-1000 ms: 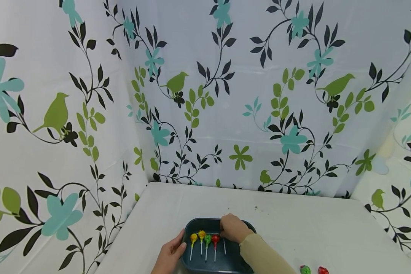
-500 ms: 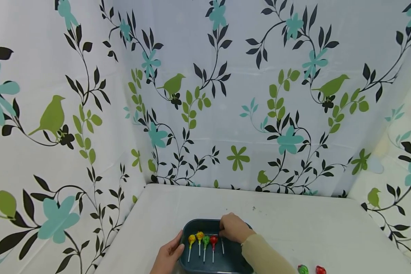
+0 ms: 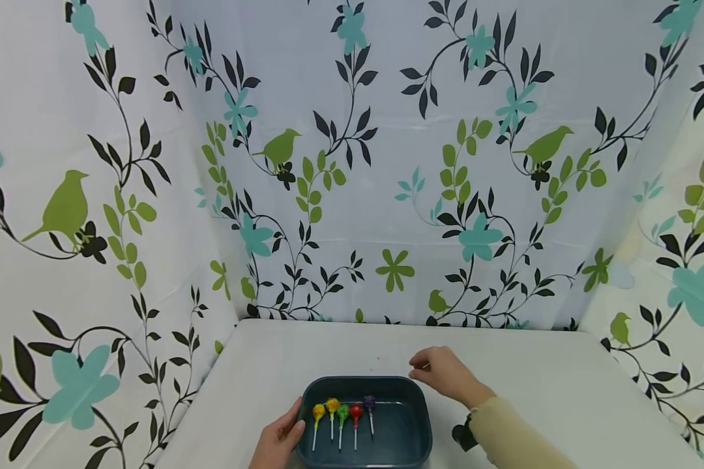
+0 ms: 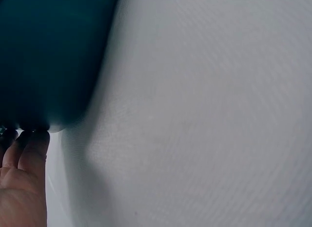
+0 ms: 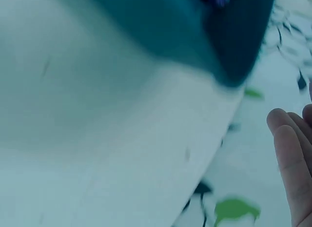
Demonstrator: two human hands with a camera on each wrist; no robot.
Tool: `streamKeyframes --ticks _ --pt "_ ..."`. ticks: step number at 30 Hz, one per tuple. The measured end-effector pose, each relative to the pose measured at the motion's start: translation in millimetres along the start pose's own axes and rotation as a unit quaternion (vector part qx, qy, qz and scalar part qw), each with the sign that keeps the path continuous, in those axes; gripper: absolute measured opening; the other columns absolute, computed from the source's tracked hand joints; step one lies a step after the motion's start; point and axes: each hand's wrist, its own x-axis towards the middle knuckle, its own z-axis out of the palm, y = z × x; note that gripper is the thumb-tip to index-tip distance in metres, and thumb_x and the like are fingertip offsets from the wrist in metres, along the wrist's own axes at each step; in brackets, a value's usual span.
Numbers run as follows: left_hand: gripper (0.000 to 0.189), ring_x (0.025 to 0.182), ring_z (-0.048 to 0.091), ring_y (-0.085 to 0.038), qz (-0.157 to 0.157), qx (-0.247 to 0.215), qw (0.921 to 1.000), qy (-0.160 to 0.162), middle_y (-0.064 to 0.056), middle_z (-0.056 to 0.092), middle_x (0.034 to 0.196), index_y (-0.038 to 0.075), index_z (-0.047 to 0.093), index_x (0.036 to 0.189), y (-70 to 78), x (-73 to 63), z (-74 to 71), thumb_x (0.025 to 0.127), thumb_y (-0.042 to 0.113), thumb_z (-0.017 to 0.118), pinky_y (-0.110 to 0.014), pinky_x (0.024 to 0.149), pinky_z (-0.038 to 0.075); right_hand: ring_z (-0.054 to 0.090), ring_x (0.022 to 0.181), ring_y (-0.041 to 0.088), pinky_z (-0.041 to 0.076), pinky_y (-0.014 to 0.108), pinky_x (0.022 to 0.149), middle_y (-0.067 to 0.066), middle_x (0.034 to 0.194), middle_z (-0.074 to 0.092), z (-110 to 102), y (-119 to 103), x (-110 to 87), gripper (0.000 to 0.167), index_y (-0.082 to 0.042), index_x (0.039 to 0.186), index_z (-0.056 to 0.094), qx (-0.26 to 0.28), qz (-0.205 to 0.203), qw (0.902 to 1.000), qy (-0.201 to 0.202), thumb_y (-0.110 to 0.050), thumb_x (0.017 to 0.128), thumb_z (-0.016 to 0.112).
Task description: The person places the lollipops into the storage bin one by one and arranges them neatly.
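Note:
A dark teal rectangular tray (image 3: 399,433) stands on the white table. In its left half several lollipops lie in a row, sticks toward me: a yellow lollipop (image 3: 319,412), a yellow-orange lollipop (image 3: 332,405), a green lollipop (image 3: 343,412), a red lollipop (image 3: 356,412) and a purple lollipop (image 3: 369,402). My left hand (image 3: 277,438) grips the tray's left side, thumb at the rim; its fingers touch the outer wall in the left wrist view. Beyond the tray's far right corner, my right hand (image 3: 446,374) hovers with nothing in it, fingers loosely extended in the right wrist view.
The white tabletop (image 3: 534,374) extends behind and to the right of the tray. A patterned curtain (image 3: 352,163) with leaves, birds and flowers encloses the table at the back and sides. A dark wrist-worn device (image 3: 463,436) shows below the right wrist.
My right hand has let go of the purple lollipop's head and moved out of the tray to the right. The view has shifted right; two wrapped candies at the lower right no longer show.

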Motion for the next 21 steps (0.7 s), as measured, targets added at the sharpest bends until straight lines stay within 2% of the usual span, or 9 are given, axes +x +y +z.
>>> streamKeyframes --ticks 6,13,17,21 --pt "0.058 0.146 0.036 -0.049 -0.011 0.006 0.9999 0.005 -0.03 0.035 0.158 -0.008 0.038 0.152 0.7 -0.6 1.3 0.107 0.024 0.055 -0.044 0.107 0.052 0.076 0.096 0.028 0.066 0.039 0.079 0.015 0.108 0.077 -52 49 -33.2 0.022 0.002 0.11 0.075 -0.006 0.024 0.9983 0.053 -0.011 0.092 0.075" --pt "0.055 0.144 0.039 -0.048 -0.018 0.001 0.9995 0.025 -0.029 0.037 0.156 -0.008 0.04 0.151 2.0 0.0 4.9 0.106 0.02 0.056 -0.042 0.104 0.055 0.073 0.1 0.037 0.065 0.048 0.081 0.023 0.112 0.074 -117 110 -83.9 0.032 0.008 0.117 0.07 -0.054 0.113 0.9889 0.08 -0.016 0.095 0.071" --pt "0.054 0.144 0.04 -0.048 -0.026 0.001 0.9992 0.03 -0.029 0.038 0.156 -0.008 0.04 0.151 1.2 0.5 6.2 0.106 0.018 0.056 -0.042 0.101 0.057 0.071 0.1 0.042 0.064 0.051 0.079 0.027 0.113 0.072 -140 139 -110.2 0.039 0.01 0.118 0.068 -0.077 0.146 0.982 0.091 -0.021 0.096 0.07" --pt "0.054 0.144 0.04 -0.048 -0.028 0.0 0.9991 0.032 -0.028 0.037 0.157 -0.008 0.04 0.151 1.3 0.5 7.5 0.106 0.017 0.056 -0.043 0.1 0.058 0.071 0.099 0.042 0.064 0.051 0.077 0.027 0.112 0.073 -147 156 -129.8 0.042 0.011 0.118 0.068 -0.082 0.166 0.9784 0.092 -0.025 0.096 0.071"
